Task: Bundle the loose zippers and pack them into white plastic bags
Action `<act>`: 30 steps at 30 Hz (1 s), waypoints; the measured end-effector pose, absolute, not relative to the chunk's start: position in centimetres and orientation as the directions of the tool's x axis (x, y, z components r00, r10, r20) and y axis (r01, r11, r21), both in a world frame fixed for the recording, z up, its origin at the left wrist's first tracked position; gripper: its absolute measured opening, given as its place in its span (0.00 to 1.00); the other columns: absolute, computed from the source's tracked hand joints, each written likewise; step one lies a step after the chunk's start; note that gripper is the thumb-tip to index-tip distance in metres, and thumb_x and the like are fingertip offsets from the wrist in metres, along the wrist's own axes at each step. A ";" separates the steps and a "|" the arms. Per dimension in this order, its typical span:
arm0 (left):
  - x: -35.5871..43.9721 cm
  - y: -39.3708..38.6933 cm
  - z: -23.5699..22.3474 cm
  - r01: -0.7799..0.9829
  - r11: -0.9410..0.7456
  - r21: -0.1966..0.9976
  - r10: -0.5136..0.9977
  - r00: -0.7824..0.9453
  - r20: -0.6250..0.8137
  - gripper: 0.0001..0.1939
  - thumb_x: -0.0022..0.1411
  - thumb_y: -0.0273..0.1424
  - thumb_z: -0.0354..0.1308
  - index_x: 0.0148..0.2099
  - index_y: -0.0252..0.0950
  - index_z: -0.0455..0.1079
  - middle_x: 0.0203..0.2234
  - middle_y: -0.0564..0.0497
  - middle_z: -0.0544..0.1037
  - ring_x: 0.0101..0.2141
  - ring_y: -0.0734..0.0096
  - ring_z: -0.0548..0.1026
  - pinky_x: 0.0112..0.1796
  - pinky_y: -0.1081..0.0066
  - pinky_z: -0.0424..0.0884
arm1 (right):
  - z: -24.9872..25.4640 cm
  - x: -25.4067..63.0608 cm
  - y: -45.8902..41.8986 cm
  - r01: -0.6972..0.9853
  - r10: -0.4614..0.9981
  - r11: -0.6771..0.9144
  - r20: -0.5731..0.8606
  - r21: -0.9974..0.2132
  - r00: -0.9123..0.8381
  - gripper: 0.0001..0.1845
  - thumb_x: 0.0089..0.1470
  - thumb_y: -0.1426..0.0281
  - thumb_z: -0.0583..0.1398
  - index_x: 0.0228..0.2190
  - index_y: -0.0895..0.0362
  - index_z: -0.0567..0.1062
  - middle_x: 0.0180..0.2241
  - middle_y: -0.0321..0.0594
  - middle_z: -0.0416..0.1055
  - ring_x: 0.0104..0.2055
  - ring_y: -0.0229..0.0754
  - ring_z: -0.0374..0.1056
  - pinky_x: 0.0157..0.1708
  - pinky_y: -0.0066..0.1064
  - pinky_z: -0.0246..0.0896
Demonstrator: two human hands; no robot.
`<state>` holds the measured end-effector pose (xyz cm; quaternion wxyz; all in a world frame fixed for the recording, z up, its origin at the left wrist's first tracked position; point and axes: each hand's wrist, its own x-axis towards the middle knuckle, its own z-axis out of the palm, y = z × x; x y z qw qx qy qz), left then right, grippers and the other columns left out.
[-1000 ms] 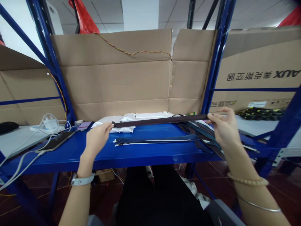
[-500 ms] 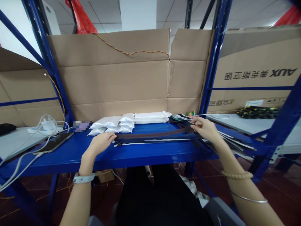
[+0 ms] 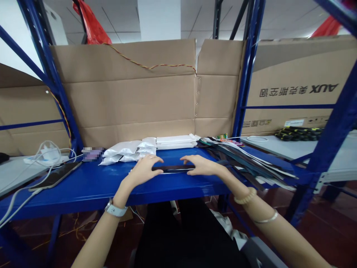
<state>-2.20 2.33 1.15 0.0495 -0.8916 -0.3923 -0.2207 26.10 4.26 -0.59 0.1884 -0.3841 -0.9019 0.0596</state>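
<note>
Long flat dark strips (image 3: pixel 174 168), zipper-like, lie in a narrow stack along the blue shelf, with a thin white edge showing beneath. My left hand (image 3: pixel 145 167) is over their left part, thumb and fingers curved apart. Over the right part hovers or rests my right hand (image 3: pixel 202 165), its thumb and fingers likewise spread. Whether the fingertips touch the strips I cannot tell. Both hands cover portions of the stack. Right of my right hand, a loose pile of similar strips (image 3: pixel 242 156) in black, teal and white fans out across the shelf.
Behind my hands, white packets (image 3: pixel 125 149) sit beside a white flat stack (image 3: pixel 177 142). A phone (image 3: pixel 55 176) with white cables lies at left. Cardboard (image 3: pixel 128 100) backs the blue shelf (image 3: pixel 92 186); a blue upright (image 3: pixel 326 137) stands at right.
My hands have come inward from the strips' two ends, and their pinched fingers have spread. The brown strip stretched between them now lies with the stack. The view has shifted slightly.
</note>
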 end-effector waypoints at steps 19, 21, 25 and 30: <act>5.4 13.2 1.5 0.777 -0.468 0.420 0.870 0.321 0.375 0.13 0.50 0.23 0.54 0.40 0.33 0.71 0.38 0.41 0.77 0.42 0.59 0.74 0.42 0.66 0.66 | 2.2 20.9 13.7 0.604 0.781 0.613 0.273 -0.509 -0.562 0.11 0.49 0.77 0.55 0.36 0.62 0.70 0.28 0.39 0.70 0.24 0.35 0.61 0.25 0.25 0.54; 6.3 16.0 3.2 0.758 -0.412 0.506 0.889 0.211 0.408 0.10 0.48 0.23 0.55 0.36 0.32 0.71 0.36 0.40 0.78 0.42 0.58 0.74 0.42 0.67 0.66 | 3.7 21.0 16.5 0.563 0.808 0.563 0.262 -0.605 -0.527 0.13 0.49 0.77 0.54 0.40 0.62 0.67 0.27 0.38 0.68 0.20 0.33 0.58 0.20 0.24 0.53; 7.7 19.8 5.7 0.633 -0.349 0.691 0.898 0.016 0.440 0.08 0.49 0.25 0.55 0.35 0.33 0.71 0.32 0.41 0.77 0.39 0.59 0.75 0.37 0.68 0.67 | 5.9 21.8 20.1 0.438 0.822 0.513 0.274 -0.739 -0.500 0.09 0.54 0.74 0.53 0.39 0.60 0.66 0.29 0.40 0.68 0.20 0.31 0.60 0.18 0.23 0.55; 9.5 21.7 5.9 0.349 -0.324 0.879 0.925 -0.078 0.372 0.09 0.55 0.29 0.51 0.38 0.34 0.69 0.24 0.48 0.74 0.27 0.66 0.74 0.27 0.71 0.67 | 5.9 21.2 20.9 0.050 0.844 0.274 0.215 -0.960 -0.490 0.10 0.59 0.64 0.54 0.36 0.59 0.67 0.28 0.40 0.70 0.25 0.34 0.65 0.21 0.23 0.62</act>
